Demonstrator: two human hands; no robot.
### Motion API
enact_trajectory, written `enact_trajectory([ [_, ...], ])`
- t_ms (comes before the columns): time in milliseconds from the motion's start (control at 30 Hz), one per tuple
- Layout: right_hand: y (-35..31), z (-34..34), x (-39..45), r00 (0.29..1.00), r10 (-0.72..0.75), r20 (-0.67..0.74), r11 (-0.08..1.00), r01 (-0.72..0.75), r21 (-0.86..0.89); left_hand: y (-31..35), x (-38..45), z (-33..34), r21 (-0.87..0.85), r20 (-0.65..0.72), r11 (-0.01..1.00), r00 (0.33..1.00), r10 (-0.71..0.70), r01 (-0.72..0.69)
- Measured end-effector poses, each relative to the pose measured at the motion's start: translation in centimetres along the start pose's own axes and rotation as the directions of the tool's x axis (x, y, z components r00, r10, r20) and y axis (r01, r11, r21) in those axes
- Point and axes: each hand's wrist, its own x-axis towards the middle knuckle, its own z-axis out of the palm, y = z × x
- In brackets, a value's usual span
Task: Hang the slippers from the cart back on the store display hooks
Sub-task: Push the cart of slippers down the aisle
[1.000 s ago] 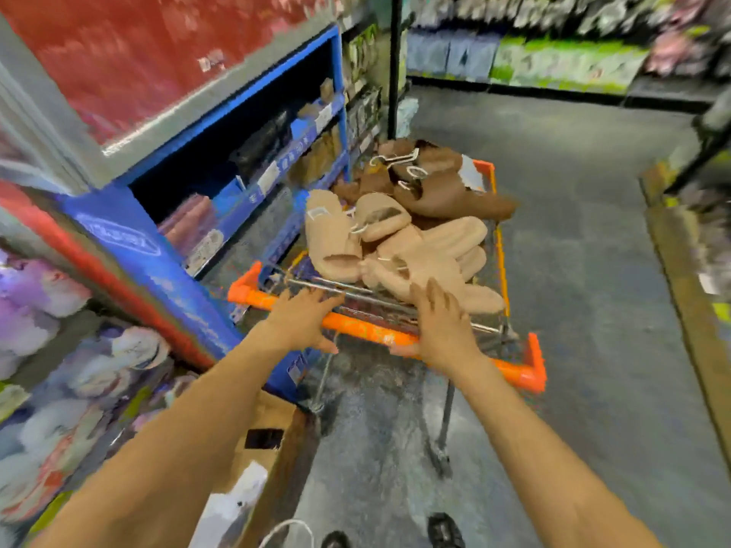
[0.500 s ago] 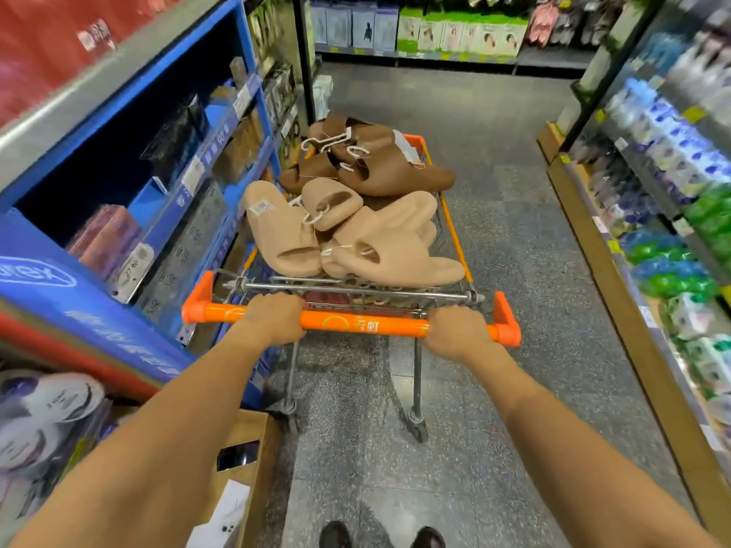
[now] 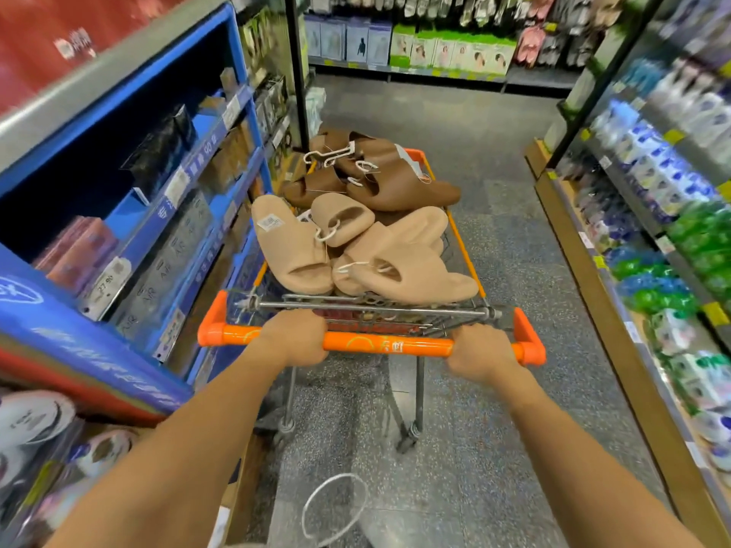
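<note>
A wire shopping cart with an orange handle bar [image 3: 383, 344] stands in the aisle straight ahead of me. It is heaped with slippers: several beige ones [image 3: 403, 267] at the near end and several dark brown ones [image 3: 399, 183] at the far end, with white plastic hangers [image 3: 328, 154] among them. My left hand [image 3: 294, 336] is wrapped around the left part of the handle bar. My right hand [image 3: 480, 352] grips the bar near its right end. No display hooks for slippers are clearly visible.
Blue shelving [image 3: 190, 179] with boxed goods runs close along the cart's left side. Shelves of packaged goods [image 3: 664, 215] with a wooden base line the right. A cross shelf [image 3: 415, 53] closes the aisle's far end. Grey speckled floor [image 3: 502, 160] lies open ahead.
My hands went from reaching for the handle bar to gripping it. The cart has swung from angled to straight along the aisle, and the view has turned right to face down the aisle.
</note>
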Motion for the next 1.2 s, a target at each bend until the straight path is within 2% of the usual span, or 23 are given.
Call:
enact_trajectory([
  [267, 2.8, -1.1, 1.6, 0.999, 0.041, 0.005, 0.999, -0.041, 0.003, 1.6, 4.2, -2.4, 0.038, -0.037, 0.999, 0.998, 0.041, -0.040],
  [533, 8.8, -2.6, 6.7, 0.993, 0.109, 0.052, 0.994, -0.108, -0.029, 4.5, 11.9, -5.8, 0.055, -0.065, 0.993, 0.992, 0.107, -0.104],
  [800, 16.8, -5.4, 15.8, 0.991, 0.117, 0.072, 0.993, -0.114, -0.044, 7.6, 23.0, -11.4, 0.016, -0.044, 0.997, 0.996, 0.074, -0.073],
  [967, 21.0, -7.5, 22.2, 0.990, 0.087, 0.107, 0.996, -0.091, 0.026, 8.4, 30.5, -14.8, 0.039, -0.036, 0.998, 0.999, 0.042, -0.040],
  [1200, 26.2, -10.2, 31.2, 0.992, 0.058, 0.116, 0.998, -0.061, 0.019, 9.2, 39.2, -20.4, 0.065, -0.030, 0.998, 0.999, 0.025, -0.023],
])
